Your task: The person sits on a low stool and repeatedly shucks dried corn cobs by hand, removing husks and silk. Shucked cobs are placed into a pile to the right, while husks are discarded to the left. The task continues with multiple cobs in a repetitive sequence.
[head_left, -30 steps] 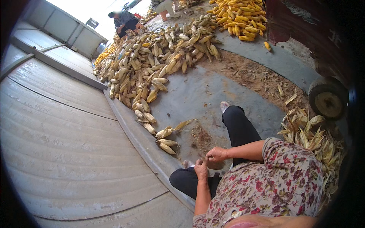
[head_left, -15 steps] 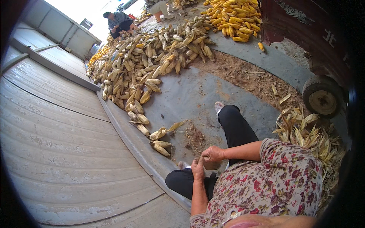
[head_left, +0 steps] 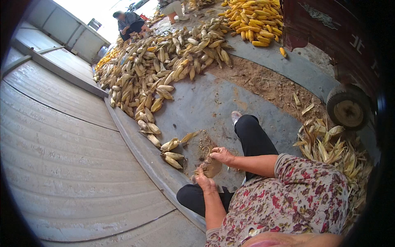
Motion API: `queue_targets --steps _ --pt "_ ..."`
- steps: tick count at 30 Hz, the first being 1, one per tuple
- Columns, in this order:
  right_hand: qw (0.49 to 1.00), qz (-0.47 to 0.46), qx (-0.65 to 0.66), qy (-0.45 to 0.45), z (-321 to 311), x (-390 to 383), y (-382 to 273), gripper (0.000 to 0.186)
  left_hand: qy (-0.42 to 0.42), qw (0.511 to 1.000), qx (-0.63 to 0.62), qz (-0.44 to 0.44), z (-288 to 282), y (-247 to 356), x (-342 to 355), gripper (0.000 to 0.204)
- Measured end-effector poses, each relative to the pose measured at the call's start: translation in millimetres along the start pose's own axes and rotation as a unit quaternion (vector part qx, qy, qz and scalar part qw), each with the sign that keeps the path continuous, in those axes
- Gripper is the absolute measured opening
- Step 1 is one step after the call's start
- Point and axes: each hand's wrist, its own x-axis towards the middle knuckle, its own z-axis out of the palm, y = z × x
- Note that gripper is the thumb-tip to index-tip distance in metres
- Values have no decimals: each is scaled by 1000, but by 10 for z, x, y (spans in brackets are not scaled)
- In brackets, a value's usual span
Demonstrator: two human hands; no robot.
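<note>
My left hand (head_left: 202, 178) is closed just above my bent left knee in dark trousers. My right hand (head_left: 222, 156) is closed a little higher and to the right, its arm reaching across my right thigh. Both hold something thin and brownish, too small and blurred to name. A few unhusked corn cobs (head_left: 173, 160) lie on the grey ground sheet (head_left: 193, 99) just left of my hands. Beyond them spreads a long heap of corn in dry husks (head_left: 164, 66).
A sloping metal panel (head_left: 74, 148) runs along my left. Dark red machinery (head_left: 321, 37) with a wheel (head_left: 347, 108) stands at the right, above loose husks (head_left: 325, 144). Bare yellow cobs (head_left: 257, 22) are piled at the back, where a crouching person (head_left: 129, 26) and another, partly cut off (head_left: 173, 8), appear.
My hands have moved forward and leftward and drawn apart, the right one higher and the left one lower. The view has shifted slightly.
</note>
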Motion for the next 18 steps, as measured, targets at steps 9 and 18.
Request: queue_targets --steps 9,18 --pt "949 59 308 -22 -208 269 -144 19 100 975 -172 -100 -214 75 340 47" --pt "882 -322 -257 -227 299 -263 -477 13 104 945 -261 -169 -636 -235 725 46"
